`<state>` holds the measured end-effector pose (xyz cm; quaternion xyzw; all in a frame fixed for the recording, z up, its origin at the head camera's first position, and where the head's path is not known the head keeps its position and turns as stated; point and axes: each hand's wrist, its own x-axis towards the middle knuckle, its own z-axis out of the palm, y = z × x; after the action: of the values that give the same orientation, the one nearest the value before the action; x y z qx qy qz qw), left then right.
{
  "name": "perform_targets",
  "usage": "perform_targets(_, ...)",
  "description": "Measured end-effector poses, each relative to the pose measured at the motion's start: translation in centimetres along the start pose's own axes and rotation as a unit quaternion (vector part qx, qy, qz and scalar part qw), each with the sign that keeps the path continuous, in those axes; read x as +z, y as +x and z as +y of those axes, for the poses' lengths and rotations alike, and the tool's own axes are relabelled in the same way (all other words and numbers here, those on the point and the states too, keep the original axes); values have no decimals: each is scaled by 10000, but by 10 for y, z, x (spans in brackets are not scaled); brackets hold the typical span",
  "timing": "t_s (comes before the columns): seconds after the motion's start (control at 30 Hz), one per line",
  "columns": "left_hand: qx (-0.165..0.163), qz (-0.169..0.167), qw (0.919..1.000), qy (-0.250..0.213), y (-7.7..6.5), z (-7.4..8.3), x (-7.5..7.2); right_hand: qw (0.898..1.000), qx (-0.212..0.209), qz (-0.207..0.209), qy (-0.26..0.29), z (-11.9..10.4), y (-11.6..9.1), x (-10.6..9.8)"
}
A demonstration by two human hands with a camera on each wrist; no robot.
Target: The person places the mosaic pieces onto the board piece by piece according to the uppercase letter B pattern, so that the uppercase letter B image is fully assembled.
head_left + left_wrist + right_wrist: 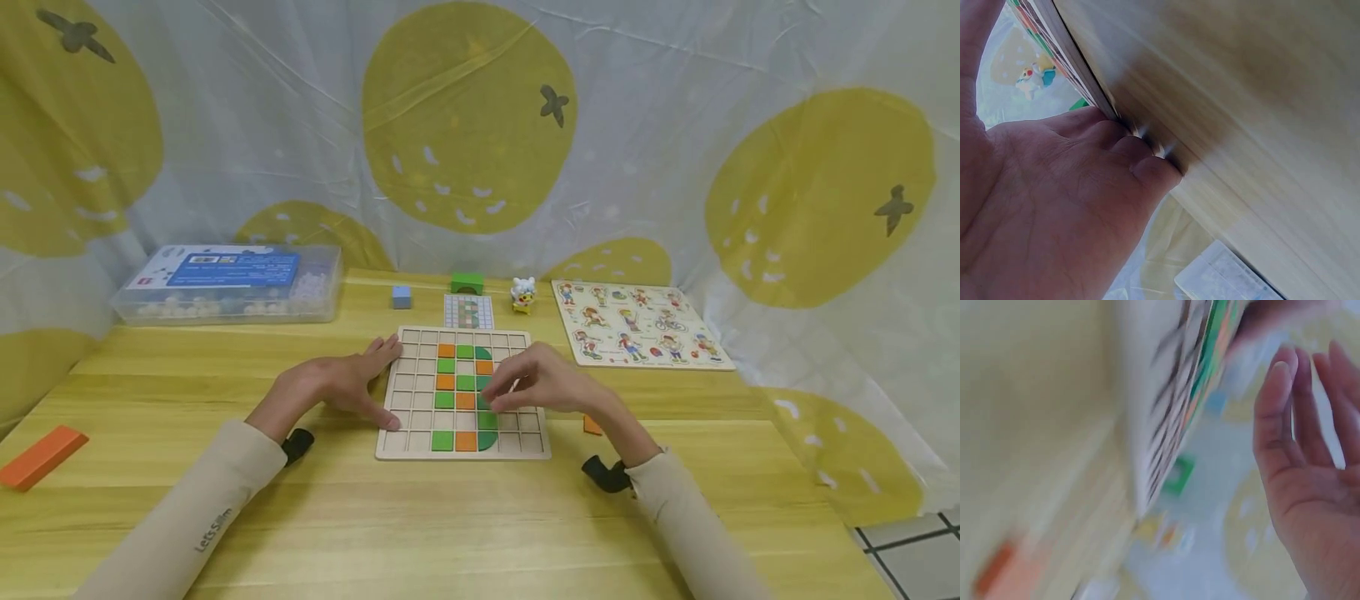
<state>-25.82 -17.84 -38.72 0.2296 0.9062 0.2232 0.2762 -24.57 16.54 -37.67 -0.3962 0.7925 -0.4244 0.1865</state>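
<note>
A wooden grid board point(408, 450) lies on the table with green and orange square tiles and darker green rounded tiles in several of its cells. My left hand point(348, 383) rests at the board's left side, thumb on its surface and the other fingertips along the edge; in the left wrist view the fingertips touch the tabletop. Over the right column of tiles hovers my right hand point(543, 379), thumb and index tips close together. No piece shows between them in the right wrist view point(1316, 469). The hand hides part of a dark green tile point(483, 400).
Behind the board are a pattern card point(468, 310), a green block point(467, 283), a blue block point(401, 297) and a small figurine point(522, 295). A plastic case point(232, 287) stands back left, a picture puzzle point(645, 325) back right. Orange pieces lie left point(45, 457) and right point(592, 425).
</note>
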Motion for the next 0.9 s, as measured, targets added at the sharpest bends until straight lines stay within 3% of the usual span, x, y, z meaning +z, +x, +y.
perform_targets(0.17,36,0,10000,-23,-1,1,-1,9990,424,80,-71,25,-46,-36)
perform_targets(0.4,-21,20,10000,-58,-3,1,-2,9930,1177,39,-121,49,-89,-57)
perform_targets(0.63,-21,20,10000,-70,-4,1,-2,9894,1389,86,-424,58,-95,-60)
perform_targets(0.9,-38,2,10000,-53,-4,4,-2,9836,1729,193,-474,53,-95,-55)
